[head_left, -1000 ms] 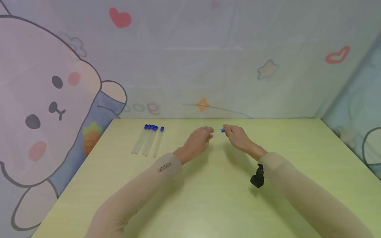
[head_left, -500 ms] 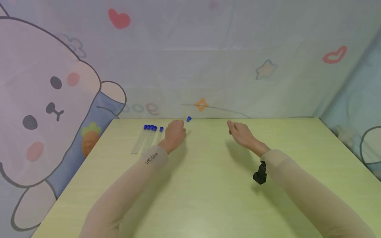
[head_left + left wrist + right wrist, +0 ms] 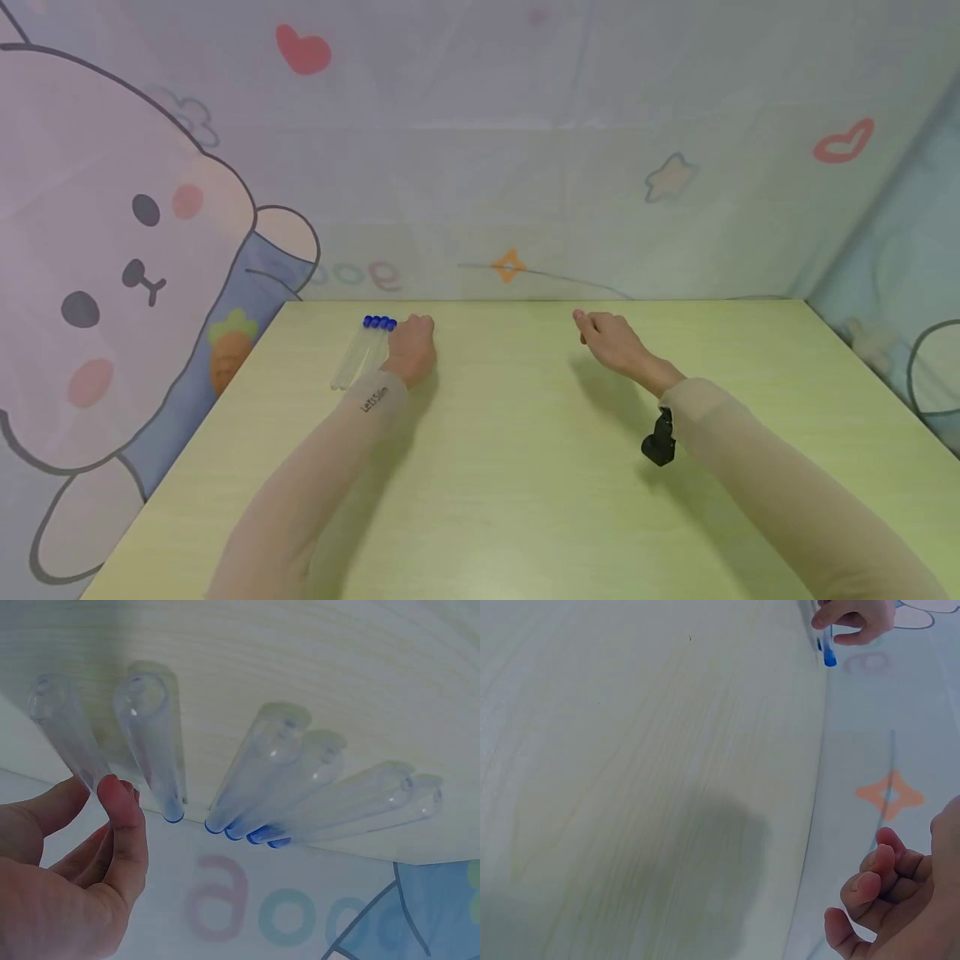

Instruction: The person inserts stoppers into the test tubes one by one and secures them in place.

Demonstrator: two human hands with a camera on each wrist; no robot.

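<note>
My left hand (image 3: 412, 346) pinches a clear test tube (image 3: 66, 735) between thumb and fingers, beside the row at the table's back left. In the left wrist view its rounded end tilts up over the table. In the right wrist view its blue cap (image 3: 829, 658) shows below my fingers. Close by lies another capped tube (image 3: 152, 739), hidden by my hand in the head view. Several more clear tubes (image 3: 259, 769) with blue caps lie side by side beyond it. Over the back right of the table my right hand (image 3: 611, 340) hovers, fingers loosely curled, holding nothing.
The pale wooden table (image 3: 510, 467) ends at a printed cloth backdrop (image 3: 480, 183). A black wrist camera (image 3: 660, 442) hangs below my right sleeve.
My left hand has carried the tube leftward from the middle to the row, lowering it beside the others. My right hand has let go of its blue-capped end and stays nearly in place.
</note>
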